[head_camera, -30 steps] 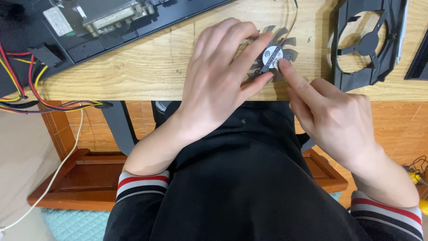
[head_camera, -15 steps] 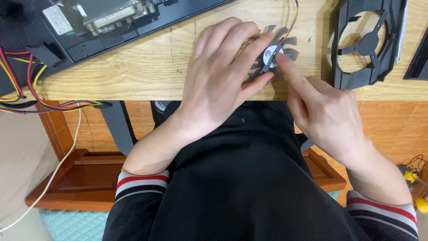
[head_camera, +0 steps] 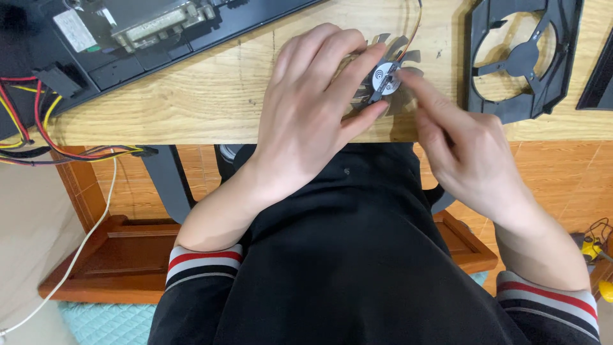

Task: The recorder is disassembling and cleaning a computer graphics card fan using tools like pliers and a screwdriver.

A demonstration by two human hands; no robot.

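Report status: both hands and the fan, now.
Left hand flat over small fan, pinning it on wooden table. Right hand fingertip on hub sticker. Nothing in the way.

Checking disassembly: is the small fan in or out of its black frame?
Out: the small fan lies under both hands on the table; the black frame sits empty beside it.

Your small fan point(head_camera: 385, 82) lay flat near the front edge of the wooden table point(head_camera: 191, 96) — translucent grey blades spread around a round white hub label with a dark mark, thin coloured wires trailing away from it — partly covered.
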